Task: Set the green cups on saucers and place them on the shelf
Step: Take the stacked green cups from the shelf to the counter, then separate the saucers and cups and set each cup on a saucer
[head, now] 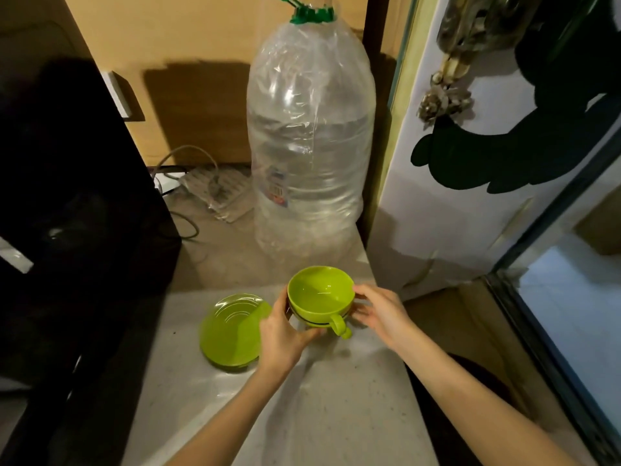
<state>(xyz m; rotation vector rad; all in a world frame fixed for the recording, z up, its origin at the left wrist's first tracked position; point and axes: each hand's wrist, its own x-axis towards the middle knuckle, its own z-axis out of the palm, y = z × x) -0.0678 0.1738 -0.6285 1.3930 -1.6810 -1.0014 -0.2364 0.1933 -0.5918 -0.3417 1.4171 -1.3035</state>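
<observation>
A green cup (320,294) with its handle pointing toward me sits nested on what looks like a second green cup; a dark gap shows between their rims. My left hand (285,334) grips the stack from the left and below. From the right, my right hand (378,314) touches its side with fingers spread. A green saucer (232,331) lies flat on the pale counter (336,415) just left of the cups, partly under my left hand.
A large clear water bottle (311,146) wrapped in plastic stands right behind the cups. A black appliance (67,213) fills the left side. Cables (188,169) lie at the back. A white door (470,196) stands to the right of the counter.
</observation>
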